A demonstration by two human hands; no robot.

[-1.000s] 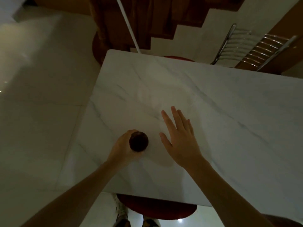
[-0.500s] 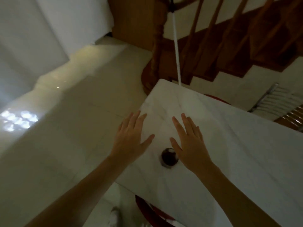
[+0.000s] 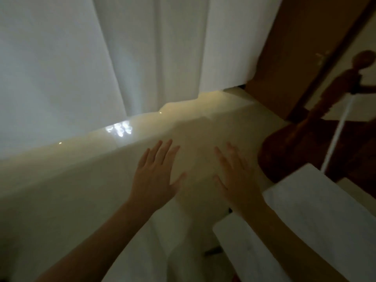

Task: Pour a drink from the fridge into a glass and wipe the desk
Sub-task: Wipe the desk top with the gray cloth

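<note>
While both hands spread empty, white marble desk [image 3: 317, 216] gleams.

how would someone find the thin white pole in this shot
Start at the white marble table in the lower right corner. Just past its far edge rises a dark wooden stair post. The thin white pole slants up alongside it, the only pale, narrow thing against that brown wood.

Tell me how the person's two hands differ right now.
The left hand sits further from the white table, wholly over the floor; the right hand reaches out past the table's corner, its forearm crossing the tabletop. The left thumb points right, the right thumb left. Both are open, fingers spread, holding nothing.
</note>
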